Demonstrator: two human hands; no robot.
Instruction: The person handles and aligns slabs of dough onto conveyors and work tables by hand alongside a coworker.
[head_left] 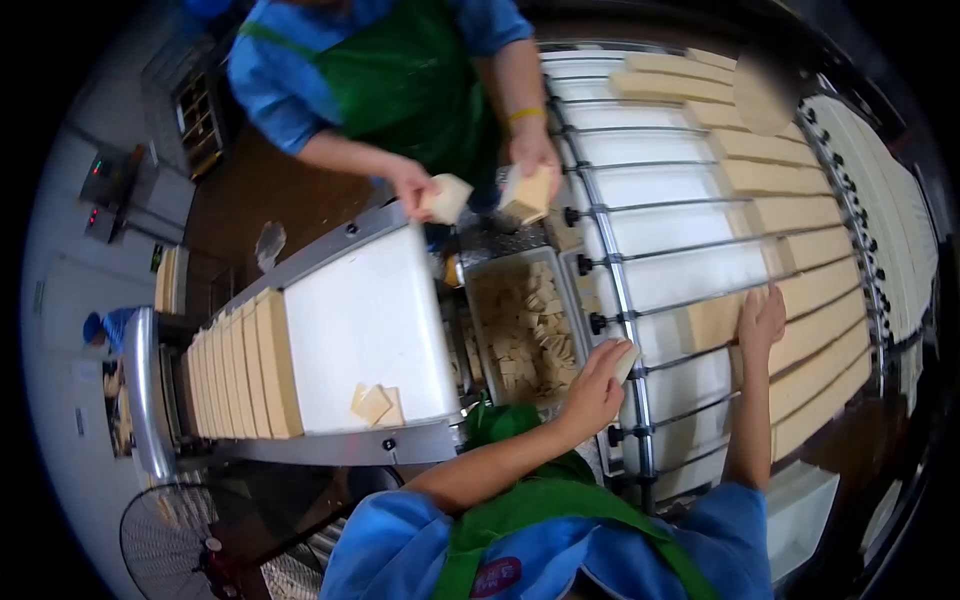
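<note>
My left hand (595, 395) is closed around a small pale cream slab (625, 362), just left of the metal rail at the edge of the rack. Most of that slab is hidden by my fingers. My right hand (762, 318) reaches over the thin cross rods and touches a long pale cream strip (715, 322), its fingers stretched out against it. This strip extends farther left than the other cream strips (820, 335) lined up in the rows beside it. White surface (685, 265) shows between the rods.
A grey bin (483, 335) of broken cream pieces stands between the rack and a white conveyor (365, 320). Long strips (262, 365) and several loose squares (372, 403) lie on the conveyor. Across from me, a co-worker (400, 90) holds cream slabs in both hands. A fan (212, 545) is lower left.
</note>
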